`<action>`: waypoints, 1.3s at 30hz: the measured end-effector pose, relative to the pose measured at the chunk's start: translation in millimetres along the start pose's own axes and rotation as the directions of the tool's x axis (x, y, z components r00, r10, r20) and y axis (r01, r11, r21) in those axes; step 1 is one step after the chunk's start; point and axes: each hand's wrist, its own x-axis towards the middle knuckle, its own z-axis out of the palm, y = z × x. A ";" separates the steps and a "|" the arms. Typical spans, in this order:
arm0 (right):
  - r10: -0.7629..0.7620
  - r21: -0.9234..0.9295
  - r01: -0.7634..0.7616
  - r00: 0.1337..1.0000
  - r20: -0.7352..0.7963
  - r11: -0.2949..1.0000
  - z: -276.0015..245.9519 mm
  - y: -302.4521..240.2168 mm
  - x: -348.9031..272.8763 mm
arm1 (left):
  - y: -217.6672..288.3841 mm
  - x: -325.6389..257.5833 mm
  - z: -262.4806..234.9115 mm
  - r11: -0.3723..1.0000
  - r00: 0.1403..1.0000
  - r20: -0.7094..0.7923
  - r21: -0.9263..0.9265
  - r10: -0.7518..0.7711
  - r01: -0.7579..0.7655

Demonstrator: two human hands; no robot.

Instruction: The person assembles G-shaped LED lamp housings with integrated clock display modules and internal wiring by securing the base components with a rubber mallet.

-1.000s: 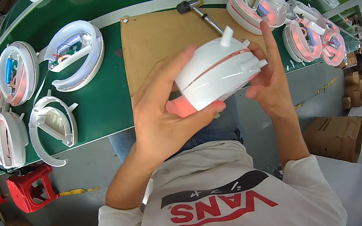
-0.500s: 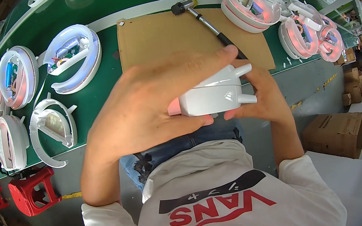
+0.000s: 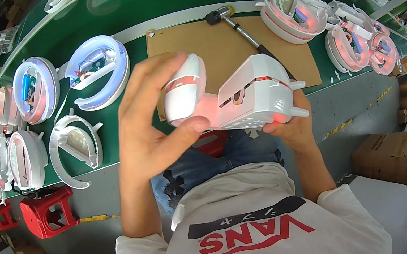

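Observation:
Both my hands hold one white plastic ring-shaped housing (image 3: pixel 258 97) above the table's front edge. Its inner band glows pink-red, and two prongs stick out at its right end. A slot with a dark gap shows along the seam of the right part. My left hand (image 3: pixel 147 128) grips the rounded left end, thumb below and fingers over the top. My right hand (image 3: pixel 295 125) is around the pronged right end, most of its fingers hidden behind the housing. Beyond, a mallet (image 3: pixel 247 36) with a black handle lies on a cardboard sheet (image 3: pixel 173 40).
Open glowing housings (image 3: pixel 100 71) with circuit boards stand on the green table at left, beside a loose white half-shell (image 3: pixel 77 143). More housings (image 3: pixel 292 15) crowd the right side. A red stool (image 3: pixel 48 212) and a cardboard carton (image 3: pixel 389 158) are on the floor.
The housing has turned from a side-on view to show its glowing inner band and seam slot. My left hand has shifted back onto its left end; my right hand stays at the prongs.

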 end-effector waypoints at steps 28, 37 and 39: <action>-0.269 -0.454 0.277 0.959 0.084 0.847 -4.2 7.7 -13.3 | -6.6 -13.8 30.1 0.964 0.952 -0.227 0.216 0.207 -0.159; -0.355 -0.499 0.363 0.928 0.115 0.787 0.6 8.4 -11.5 | -11.2 -19.0 32.1 0.942 0.953 -0.195 0.287 0.233 -0.172; -0.352 -0.506 0.357 0.930 0.110 0.785 0.2 8.9 -11.7 | -11.1 -20.1 31.2 0.939 0.953 -0.183 0.289 0.242 -0.183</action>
